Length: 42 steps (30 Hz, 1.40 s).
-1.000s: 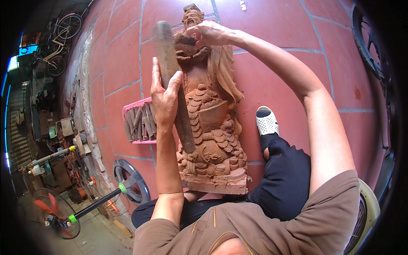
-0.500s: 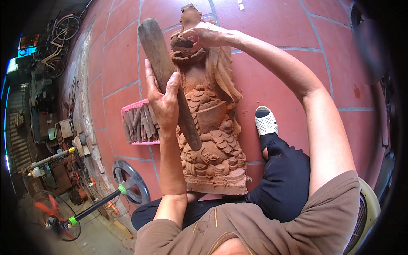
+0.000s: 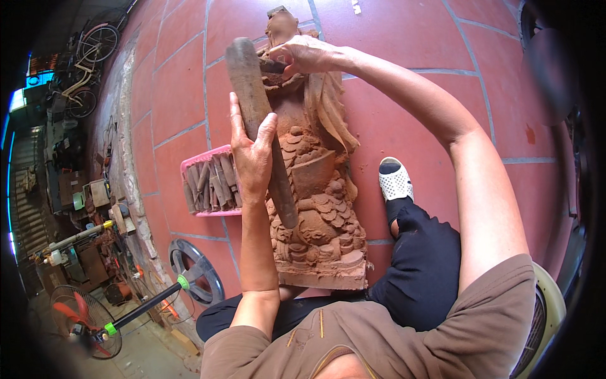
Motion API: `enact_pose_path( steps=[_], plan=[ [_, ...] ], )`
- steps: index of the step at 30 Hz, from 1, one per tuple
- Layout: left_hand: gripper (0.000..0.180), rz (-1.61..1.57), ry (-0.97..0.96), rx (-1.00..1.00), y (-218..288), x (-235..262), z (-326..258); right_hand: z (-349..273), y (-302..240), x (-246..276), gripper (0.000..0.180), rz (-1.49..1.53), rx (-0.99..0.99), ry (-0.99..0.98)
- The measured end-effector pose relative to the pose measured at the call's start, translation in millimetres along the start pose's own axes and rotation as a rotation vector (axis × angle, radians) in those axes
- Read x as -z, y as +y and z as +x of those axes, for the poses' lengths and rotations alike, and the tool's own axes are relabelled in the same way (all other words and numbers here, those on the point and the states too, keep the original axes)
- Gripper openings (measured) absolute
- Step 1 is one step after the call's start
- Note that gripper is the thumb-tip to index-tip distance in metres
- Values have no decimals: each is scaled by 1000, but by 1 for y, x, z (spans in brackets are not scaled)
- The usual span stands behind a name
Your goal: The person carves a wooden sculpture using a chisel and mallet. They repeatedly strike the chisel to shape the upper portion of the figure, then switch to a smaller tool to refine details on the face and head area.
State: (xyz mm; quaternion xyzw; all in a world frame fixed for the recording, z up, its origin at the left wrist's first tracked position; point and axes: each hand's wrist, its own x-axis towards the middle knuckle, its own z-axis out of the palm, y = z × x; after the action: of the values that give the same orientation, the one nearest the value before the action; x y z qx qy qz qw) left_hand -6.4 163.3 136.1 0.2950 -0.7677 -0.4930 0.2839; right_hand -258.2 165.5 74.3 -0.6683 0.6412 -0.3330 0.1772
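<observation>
Two hands busy: left hand (image 3: 252, 158) grips wooden mallet (image 3: 259, 120), head up to hit; right hand (image 3: 306, 57) pinches chisel (image 3: 273, 64) against carved statue (image 3: 319, 208) lying over lap, close for work

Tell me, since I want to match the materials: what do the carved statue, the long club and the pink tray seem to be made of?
The carved statue looks like bare reddish wood: matt, unpainted, with crisp cut scales. The long club in the left hand seems to be darker, worn wood, smooth and rounded. The pink tray looks like plastic, judging by its even bright colour and thin rim; it holds brown wooden-looking tool handles.
</observation>
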Motion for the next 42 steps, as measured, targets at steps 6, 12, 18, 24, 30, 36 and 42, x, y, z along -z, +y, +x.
enact_pose_path(
  steps=[6,12,18,24,30,36,42],
  plan=[
    [76,185,-53,11,9,1,3,-1,2,-3,47,-1,28,55],
    [77,-22,111,38,5,12,1,1,0,0,48,-17,-33,41],
    [79,2,86,17,18,0,-1,-5,4,0,48,14,-23,59],
    [80,81,2,-18,-5,0,1,2,-2,1,52,-34,4,-24],
    [78,122,-23,98,12,2,-4,-4,2,-2,45,27,-15,55],
    [74,-198,30,96,5,8,-10,-4,38,6,36,188,-92,213],
    [74,-267,63,120,-1,12,-11,11,21,-5,45,86,-94,323]
  ],
)
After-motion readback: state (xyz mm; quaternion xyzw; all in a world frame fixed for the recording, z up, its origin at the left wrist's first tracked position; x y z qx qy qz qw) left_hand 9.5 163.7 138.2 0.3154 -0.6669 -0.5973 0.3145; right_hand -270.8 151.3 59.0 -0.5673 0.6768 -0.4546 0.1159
